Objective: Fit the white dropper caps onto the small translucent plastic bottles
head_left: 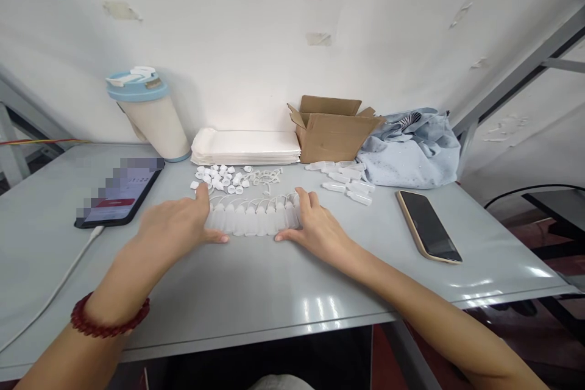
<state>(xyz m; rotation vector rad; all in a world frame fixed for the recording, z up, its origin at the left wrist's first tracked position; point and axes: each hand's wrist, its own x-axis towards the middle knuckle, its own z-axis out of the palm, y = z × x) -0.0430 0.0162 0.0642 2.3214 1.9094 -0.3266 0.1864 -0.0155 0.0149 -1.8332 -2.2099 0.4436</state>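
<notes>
A row of small translucent plastic bottles (256,220) stands side by side in the middle of the table, with thin pale loops at their tops. My left hand (176,225) grips the left end of this row between thumb and fingers. At the right end, my right hand (317,225) closes on it in the same way. Just behind the row lies a heap of white caps (219,178), with a tangle of pale loops (264,178) beside it. Several loose bottles (350,181) lie on their sides beyond my right hand.
A stack of white envelopes or paper (256,147) lies by the wall, beside an open cardboard box (336,139) and a light blue cloth (414,155). On the left are a tumbler (158,125) and a phone (137,192) on a cable; another phone (429,226) lies right.
</notes>
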